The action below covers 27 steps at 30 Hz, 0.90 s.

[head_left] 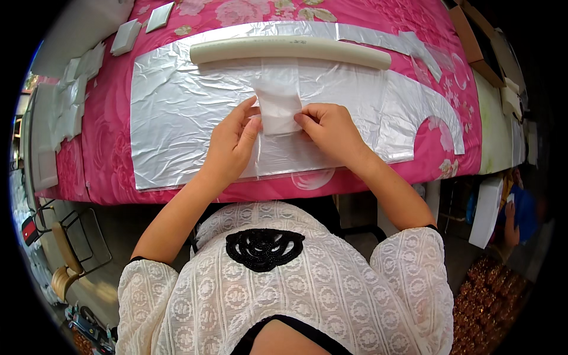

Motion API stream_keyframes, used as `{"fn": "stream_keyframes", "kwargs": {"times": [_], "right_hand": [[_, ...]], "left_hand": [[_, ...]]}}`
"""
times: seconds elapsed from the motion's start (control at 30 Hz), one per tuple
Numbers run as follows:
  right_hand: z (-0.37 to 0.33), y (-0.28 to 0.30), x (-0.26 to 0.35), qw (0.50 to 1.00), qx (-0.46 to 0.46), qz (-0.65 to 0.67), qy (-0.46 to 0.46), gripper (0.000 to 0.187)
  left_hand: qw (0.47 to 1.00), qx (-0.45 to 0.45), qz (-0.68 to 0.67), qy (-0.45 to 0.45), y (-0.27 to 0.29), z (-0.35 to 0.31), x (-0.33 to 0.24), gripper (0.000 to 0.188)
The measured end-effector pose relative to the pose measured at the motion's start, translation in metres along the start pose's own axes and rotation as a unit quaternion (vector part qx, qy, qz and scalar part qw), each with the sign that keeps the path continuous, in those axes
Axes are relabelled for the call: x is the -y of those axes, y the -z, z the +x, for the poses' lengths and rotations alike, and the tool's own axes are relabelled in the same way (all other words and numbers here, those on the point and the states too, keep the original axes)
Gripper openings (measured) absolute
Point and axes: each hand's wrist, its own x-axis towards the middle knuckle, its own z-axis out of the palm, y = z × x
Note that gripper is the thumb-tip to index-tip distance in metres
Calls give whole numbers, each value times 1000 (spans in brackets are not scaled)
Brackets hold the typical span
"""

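Observation:
A folded piece of thin, translucent white plastic film [279,112] lies in front of me, over a large silvery-white plastic bag [177,118] spread flat. My right hand [332,129] pinches the folded film's right edge between thumb and fingers. At its left edge is my left hand [232,142], thumb and fingers apart and fingertips at or very near the film. Whether they touch it is hard to tell. Behind both hands, a long white pipe [290,50] rests crosswise on the bag, and a strip of film runs from under it toward the folded piece.
A pink floral cloth [112,136] covers the table. Folded white packets [125,37] and piles of white plastic [71,106] sit at the left. A cardboard box [476,44] stands at the far right. On the floor at left is a chair [68,248]. Part of another person [520,216] shows at right.

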Motion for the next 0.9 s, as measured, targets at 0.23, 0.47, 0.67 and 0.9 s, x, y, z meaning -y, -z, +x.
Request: {"fn": "stream_keyframes", "kwargs": {"times": [0.23, 0.47, 0.67, 0.9], "right_hand": [[22, 10, 5, 982, 81, 70, -158, 20], [26, 9, 1, 977, 86, 81, -178, 18], [0, -9, -3, 948, -154, -231, 155, 39], [24, 7, -25, 884, -23, -269, 381, 41]], "left_hand": [[936, -8, 261, -237, -22, -4, 6, 68], [903, 11, 373, -215, -38, -4, 12, 77], [901, -14, 368, -227, -32, 2, 9, 70], [901, -59, 345, -255, -29, 17, 3, 59]]}}
